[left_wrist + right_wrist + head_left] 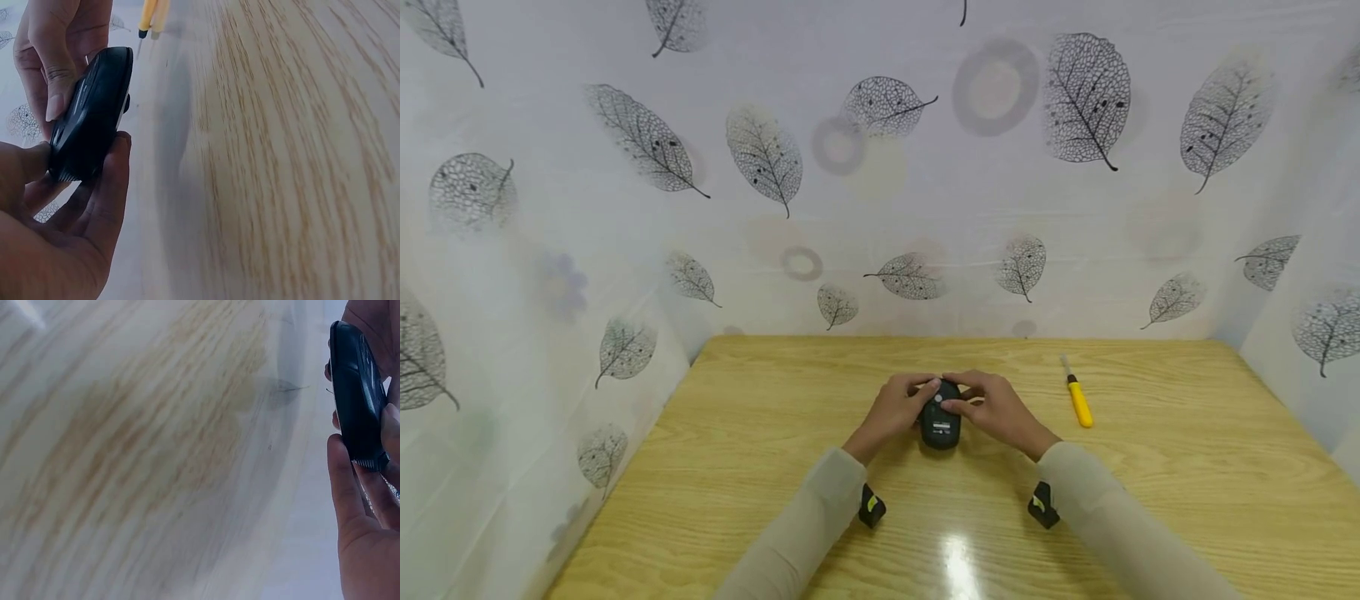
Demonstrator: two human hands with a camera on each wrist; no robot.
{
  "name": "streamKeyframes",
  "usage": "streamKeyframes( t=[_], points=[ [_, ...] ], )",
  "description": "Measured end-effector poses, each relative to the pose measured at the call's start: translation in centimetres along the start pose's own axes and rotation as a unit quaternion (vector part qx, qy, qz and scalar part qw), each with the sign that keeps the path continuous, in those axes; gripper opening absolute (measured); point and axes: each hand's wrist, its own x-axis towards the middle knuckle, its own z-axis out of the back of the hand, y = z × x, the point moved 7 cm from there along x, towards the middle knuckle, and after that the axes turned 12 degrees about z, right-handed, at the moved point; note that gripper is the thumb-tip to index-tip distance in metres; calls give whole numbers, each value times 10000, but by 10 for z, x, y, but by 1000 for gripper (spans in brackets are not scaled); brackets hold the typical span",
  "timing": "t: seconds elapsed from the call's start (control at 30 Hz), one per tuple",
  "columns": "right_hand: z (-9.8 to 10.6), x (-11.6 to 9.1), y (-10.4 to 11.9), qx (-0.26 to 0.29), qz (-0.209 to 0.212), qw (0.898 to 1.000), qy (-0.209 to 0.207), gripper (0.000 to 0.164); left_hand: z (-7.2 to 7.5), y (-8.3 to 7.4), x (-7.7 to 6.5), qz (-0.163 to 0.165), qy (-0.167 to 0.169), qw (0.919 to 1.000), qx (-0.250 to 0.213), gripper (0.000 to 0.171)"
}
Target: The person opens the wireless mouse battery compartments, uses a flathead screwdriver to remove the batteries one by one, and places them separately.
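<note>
Both hands hold a black oval device (941,431), shaped like a computer mouse, above the middle of the table. A pale printed label and a small round light spot show on its upward face. My left hand (897,408) grips its left side near the far end, thumb on the upward face. From the right, my right hand (996,407) pinches the same end with its thumb on that face. In the left wrist view the device (94,112) stands tilted between both hands, fine ridges along its lower end. The right wrist view shows its dark side (353,394) above the right fingers.
A yellow-handled screwdriver (1079,404) lies to the right of the hands, its tip pointing away. The wooden table (760,467) ends at a wall covering (955,208) printed with leaves, at the back and both sides. Small black wrist cameras (871,507) sit under the sleeves.
</note>
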Motion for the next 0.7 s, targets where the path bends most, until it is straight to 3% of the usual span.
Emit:
streamKeyframes(
  t=[0.3,0.5,0.7],
  points=[
    [1,0,-2,-3,-71,9999,-94,45,-4,6,2,348,235,9983,-405,41],
    [5,0,-5,56,-84,9997,-206,45,-8,12,0,753,636,9919,-801,49],
    [5,-1,-5,132,-165,9996,-168,44,-8,17,-5,956,999,9848,-1049,66]
  ],
)
